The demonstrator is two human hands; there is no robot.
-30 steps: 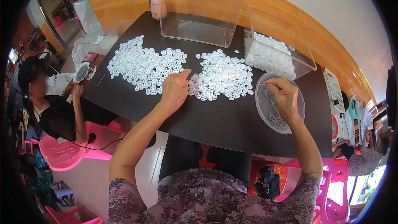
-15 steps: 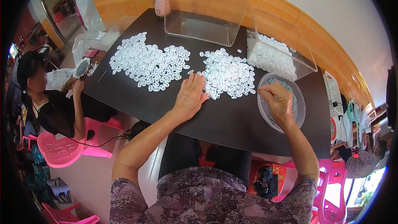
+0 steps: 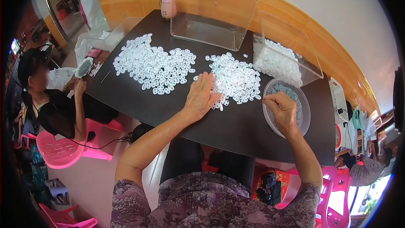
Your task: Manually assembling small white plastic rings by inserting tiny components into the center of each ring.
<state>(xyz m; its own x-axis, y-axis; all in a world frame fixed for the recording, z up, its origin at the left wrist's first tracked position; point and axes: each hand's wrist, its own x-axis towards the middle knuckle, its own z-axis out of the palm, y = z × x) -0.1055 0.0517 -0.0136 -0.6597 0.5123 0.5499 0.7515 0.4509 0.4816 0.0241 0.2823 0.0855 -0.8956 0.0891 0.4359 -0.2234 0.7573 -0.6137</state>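
My left hand (image 3: 200,97) lies flat, fingers spread, on the black table (image 3: 236,131), its fingertips at the near left edge of a heap of small white plastic rings (image 3: 236,78). A second, wider heap of white rings (image 3: 154,63) lies further left. My right hand (image 3: 283,110) hovers over the round clear bowl (image 3: 304,120), fingers curled together as if pinching something small; what it holds is too small to tell. The bowl contains greyish small pieces.
Two clear plastic boxes stand at the back: an empty one (image 3: 211,12) and one (image 3: 282,57) with white pieces. A pale bottle (image 3: 167,5) stands at the far edge. A person in black (image 3: 46,101) sits at the left on a pink chair (image 3: 63,150).
My left hand has slid back from the right heap toward me and flattened on the table. My right hand stays over the bowl.
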